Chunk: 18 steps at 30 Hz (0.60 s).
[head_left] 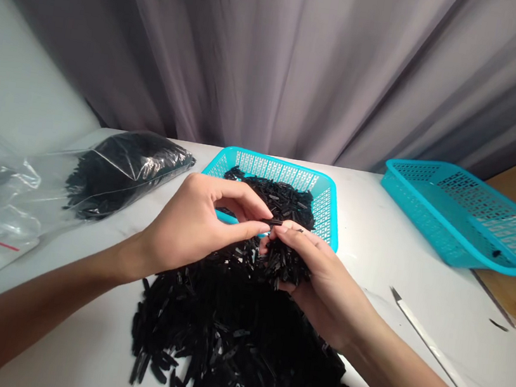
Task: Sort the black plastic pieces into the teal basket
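Between the fingertips of both hands is a small, thin black plastic piece (274, 222). My left hand (201, 217) pinches one end of it with thumb and index finger. At the other end, the thumb and index finger of my right hand (320, 260) close on it, while a cluster of similar black pieces (289, 265) sits in that palm. Below the hands spreads a large heap of black pieces (237, 344) on the white table. Just behind them stands a turquoise basket (333, 210) with more black pieces in it, partly hidden by my hands.
A clear zip bag (122, 168) of black pieces lies at the left. On the right are a second turquoise basket (450, 227) with a few bits in it and a white-handled craft knife (438, 347). A grey curtain (276, 61) hangs behind the table.
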Each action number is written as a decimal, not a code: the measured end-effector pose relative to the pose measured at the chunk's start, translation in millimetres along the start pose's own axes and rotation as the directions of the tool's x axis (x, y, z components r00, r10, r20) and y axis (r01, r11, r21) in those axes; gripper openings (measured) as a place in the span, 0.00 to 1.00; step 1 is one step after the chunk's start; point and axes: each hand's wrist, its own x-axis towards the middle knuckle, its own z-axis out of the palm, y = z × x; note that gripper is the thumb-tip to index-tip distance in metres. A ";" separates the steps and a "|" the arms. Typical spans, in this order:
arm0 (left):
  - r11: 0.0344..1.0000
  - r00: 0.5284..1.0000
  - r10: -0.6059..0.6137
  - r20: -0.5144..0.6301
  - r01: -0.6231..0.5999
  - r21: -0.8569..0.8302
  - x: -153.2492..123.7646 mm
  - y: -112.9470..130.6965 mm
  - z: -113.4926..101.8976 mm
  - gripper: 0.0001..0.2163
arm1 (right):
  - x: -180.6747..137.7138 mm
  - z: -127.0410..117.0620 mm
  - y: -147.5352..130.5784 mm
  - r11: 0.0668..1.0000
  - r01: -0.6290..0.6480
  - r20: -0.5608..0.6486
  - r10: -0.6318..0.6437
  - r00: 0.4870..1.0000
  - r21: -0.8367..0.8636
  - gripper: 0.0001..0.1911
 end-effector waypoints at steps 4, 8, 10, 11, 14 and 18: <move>0.999 0.999 -0.027 -0.018 0.027 -0.020 -0.5 2.2 -1.1 0.03 | -0.4 -1.0 -0.3 1.000 -0.006 0.009 0.006 1.000 0.000 0.12; 1.000 0.999 -0.021 -0.034 0.020 -0.018 -0.4 3.8 -1.8 0.03 | -0.8 -1.2 -0.5 1.000 -0.003 0.011 0.003 1.000 -0.008 0.12; 1.000 0.999 -0.014 -0.034 0.014 -0.015 0.0 3.8 -1.8 0.03 | -0.6 -1.1 -0.4 1.000 -0.004 0.011 0.004 1.000 -0.001 0.12; 1.000 0.999 -0.010 -0.035 0.010 -0.012 0.2 3.7 -1.8 0.03 | -0.4 -1.0 -0.2 1.000 -0.004 0.012 0.004 1.000 0.002 0.12; 1.000 0.999 0.002 -0.040 -0.002 -0.007 0.5 3.0 -1.7 0.03 | -0.1 -1.3 0.7 1.000 -0.001 0.014 0.001 1.000 -0.005 0.12; 1.000 0.999 0.018 -0.048 -0.018 -0.003 0.3 2.7 -1.9 0.04 | 0.3 -1.6 1.3 1.000 -0.001 0.011 0.001 1.000 -0.006 0.12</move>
